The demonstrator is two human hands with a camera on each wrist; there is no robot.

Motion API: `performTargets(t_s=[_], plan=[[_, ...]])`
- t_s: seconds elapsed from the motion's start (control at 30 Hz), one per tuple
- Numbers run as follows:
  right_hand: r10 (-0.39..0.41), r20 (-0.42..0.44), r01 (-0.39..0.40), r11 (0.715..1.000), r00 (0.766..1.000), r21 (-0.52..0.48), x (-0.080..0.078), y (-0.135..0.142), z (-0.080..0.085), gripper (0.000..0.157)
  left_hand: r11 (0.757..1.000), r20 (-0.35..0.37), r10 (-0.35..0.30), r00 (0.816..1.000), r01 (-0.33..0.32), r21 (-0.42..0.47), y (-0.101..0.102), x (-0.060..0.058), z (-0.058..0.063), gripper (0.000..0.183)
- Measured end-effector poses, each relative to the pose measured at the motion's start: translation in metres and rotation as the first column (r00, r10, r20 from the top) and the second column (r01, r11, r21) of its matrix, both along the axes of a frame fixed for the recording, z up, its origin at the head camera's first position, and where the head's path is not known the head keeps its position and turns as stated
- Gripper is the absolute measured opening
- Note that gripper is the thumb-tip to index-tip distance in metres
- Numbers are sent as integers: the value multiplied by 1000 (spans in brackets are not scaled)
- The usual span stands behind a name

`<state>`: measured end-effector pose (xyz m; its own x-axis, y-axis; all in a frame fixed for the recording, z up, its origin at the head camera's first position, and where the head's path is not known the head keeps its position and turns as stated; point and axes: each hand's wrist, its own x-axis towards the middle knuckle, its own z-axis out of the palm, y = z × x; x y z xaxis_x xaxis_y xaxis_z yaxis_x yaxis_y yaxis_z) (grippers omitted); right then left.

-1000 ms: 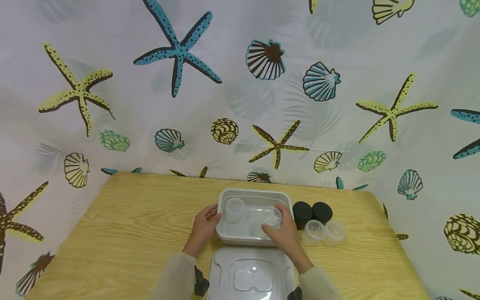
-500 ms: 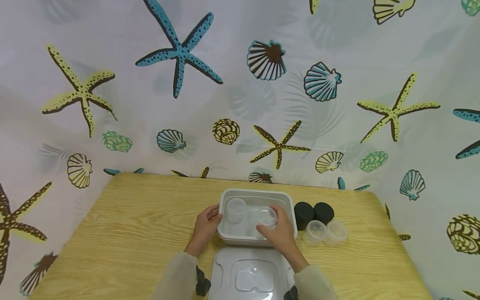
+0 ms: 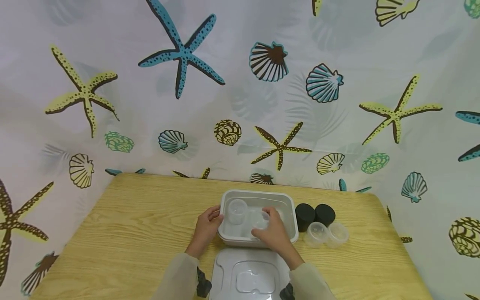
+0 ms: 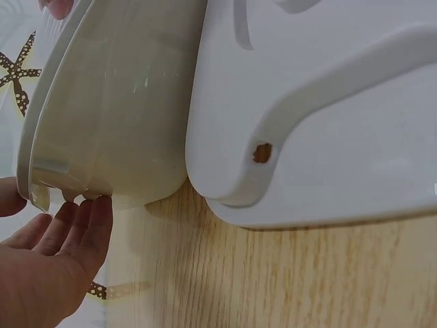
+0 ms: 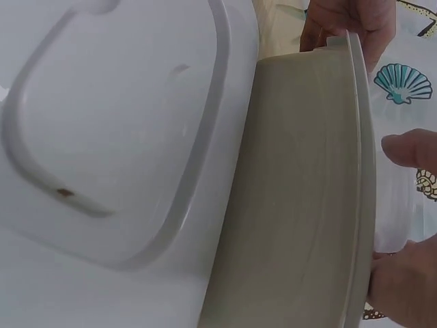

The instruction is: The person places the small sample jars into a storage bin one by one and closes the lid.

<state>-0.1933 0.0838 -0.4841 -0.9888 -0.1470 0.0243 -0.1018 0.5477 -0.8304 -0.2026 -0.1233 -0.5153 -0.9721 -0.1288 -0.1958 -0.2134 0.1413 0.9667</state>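
Note:
A light grey plastic box (image 3: 258, 193) stands in the middle of the wooden table. My left hand (image 3: 207, 227) grips its left end; in the left wrist view the fingers (image 4: 85, 232) lie under the rim, with the thumb up at the rim's edge. Inside the box, my right hand (image 3: 275, 233) holds a clear plastic cup (image 3: 260, 220) between thumb and fingers. The right wrist view shows part of that clear cup (image 5: 392, 205) beyond the box wall. Another clear cup (image 3: 237, 211) stands at the left inside the box, a small gap away from the held one.
The box's pale lid (image 3: 255, 275) lies on the table right in front of it. Two black round containers (image 3: 305, 214) stand close by the box's right side, with two clear cups (image 3: 316, 233) in front of them. A shell-and-starfish curtain (image 3: 240, 100) hangs behind the table.
My right hand has moved left inside the box with the clear cup, bringing it closer to the other cup. The left hand keeps its place on the box.

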Motion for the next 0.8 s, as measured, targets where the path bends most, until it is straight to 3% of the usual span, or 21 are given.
performTargets(t_s=[0.37, 0.57, 0.8], plan=[[67, 2, -67, 996, 998, 56, -6, -12, 0, 64, 1000, 0, 7, 1000, -7, 3, 0, -1, -1, 40], [101, 43, -105, 991, 994, 85, -7, -17, 4, 61, 1000, 10, 2, 1000, -2, -1, 1, 0, 2, 40], [92, 64, -98, 989, 994, 107, -10, -23, 4, 62, 1000, 14, 2, 1000, -2, -2, 1, 1, 3, 40]])
